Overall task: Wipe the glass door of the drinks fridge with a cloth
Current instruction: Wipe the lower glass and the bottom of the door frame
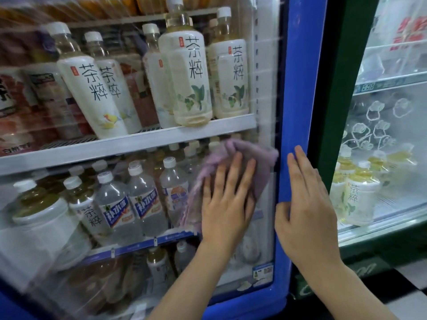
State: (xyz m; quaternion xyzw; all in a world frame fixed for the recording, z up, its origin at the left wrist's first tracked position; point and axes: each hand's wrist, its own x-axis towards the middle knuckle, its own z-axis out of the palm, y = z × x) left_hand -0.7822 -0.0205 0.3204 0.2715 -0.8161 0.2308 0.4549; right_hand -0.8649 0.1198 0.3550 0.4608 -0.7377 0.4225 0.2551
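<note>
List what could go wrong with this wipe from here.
1. The left hand presses the purple cloth flat with straight fingers, not gripping it; the bunched cloth might slip down the glass door.
2. The right hand only rests on the blue door frame; a hard push could shift the door.
3. The cloth sits at the glass's right edge, so the left part may get missed.

Glass door [138,139]: clear, glossy, streaky reflections. Cloth [233,158]: soft purple fabric, matt, slightly fuzzy. Door frame [298,112]: smooth blue plastic-looking, semi-gloss. Tea bottles [184,77]: clear plastic, matt white labels, white plastic caps. Shelf edge [129,144]: pale, smooth, satin strip. Floor tiles [411,294]: black-and-white, shiny.
</note>
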